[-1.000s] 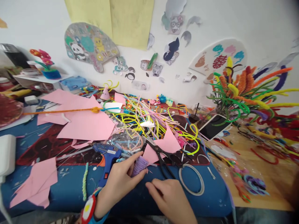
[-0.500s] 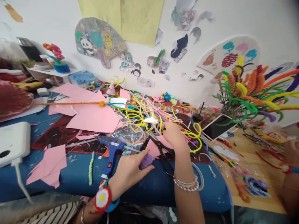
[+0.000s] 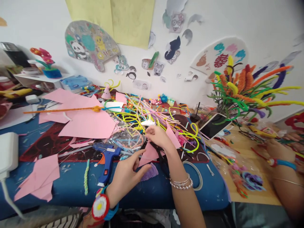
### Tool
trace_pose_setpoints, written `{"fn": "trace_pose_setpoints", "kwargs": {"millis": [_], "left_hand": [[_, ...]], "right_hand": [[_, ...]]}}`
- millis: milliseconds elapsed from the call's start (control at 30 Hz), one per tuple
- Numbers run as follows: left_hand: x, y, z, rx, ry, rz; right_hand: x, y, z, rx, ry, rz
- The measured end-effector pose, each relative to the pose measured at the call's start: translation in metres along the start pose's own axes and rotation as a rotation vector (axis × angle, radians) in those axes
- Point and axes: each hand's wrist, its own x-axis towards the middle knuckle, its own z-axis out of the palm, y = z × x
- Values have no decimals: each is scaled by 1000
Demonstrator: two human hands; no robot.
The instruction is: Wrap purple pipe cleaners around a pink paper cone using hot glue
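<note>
Broadly, largest to smallest:

Bench: the bench [image 3: 71,190] has a blue cover, and craft litter is thickest toward its far edge and its middle.

Pink paper: big pink paper sheets [image 3: 87,123] lie toward the far left, and one scrap sits at the near left corner.

Pipe-cleaner heap: a tangle of yellow and pink pipe cleaners [image 3: 147,114] fills the middle of the bench, partly over a clear plastic wrapper.

Glue gun: the blue glue gun [image 3: 106,156] lies just left of the left hand, nozzle pointing left.

Left hand: the left hand [image 3: 124,179] rests near the front edge. Its fingers are loosely open and touch a purple ribbed cup [image 3: 149,172] without clasping it.

Right hand: the right hand [image 3: 158,136] reaches into the heap, fingers pinched together. What they hold, if anything, cannot be told.

Scissors: black scissors [image 3: 163,156] lie under the right wrist, mostly hidden.

Other person: a hand [image 3: 277,150] works at the right edge.

Risk: the purple ribbed cup could roll off the front edge since it is not gripped. The sleeve-less wrist could snag the scissors. Pulling one stem may drag the whole tangle.
</note>
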Motion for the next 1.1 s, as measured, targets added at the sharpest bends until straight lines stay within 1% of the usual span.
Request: {"fn": "trace_pose_setpoints", "kwargs": {"millis": [133, 200, 233, 300, 367, 533, 633, 833, 967, 1100], "left_hand": [[3, -4, 2, -65, 323, 42], [4, -6, 1, -74, 439, 63], [3, -7, 1, -79, 481, 63], [2, -9, -1, -94, 535, 47], [2, -11, -4, -109, 558, 37], [3, -12, -8, -110, 629, 53], [3, -10, -10, -98, 628, 58], [5, -11, -11, -122, 468, 74], [5, -12, -9, -128, 365, 24], [3, -12, -6, -165, 358, -39]], "right_hand": [[-7, -13, 12, 261, -357, -109], [-9, -15, 15, 357, -483, -152], [-9, -15, 16, 399, -522, -168], [-10, -13, 16, 473, -555, -193], [-10, -10, 16, 531, -556, -213], [-10, -7, 15, 587, -546, -247], [-9, -6, 15, 590, -546, -261], [-11, -7, 11, 577, -584, -294], [-12, -9, 12, 584, -595, -306], [-13, -9, 12, 598, -588, -314]]}}
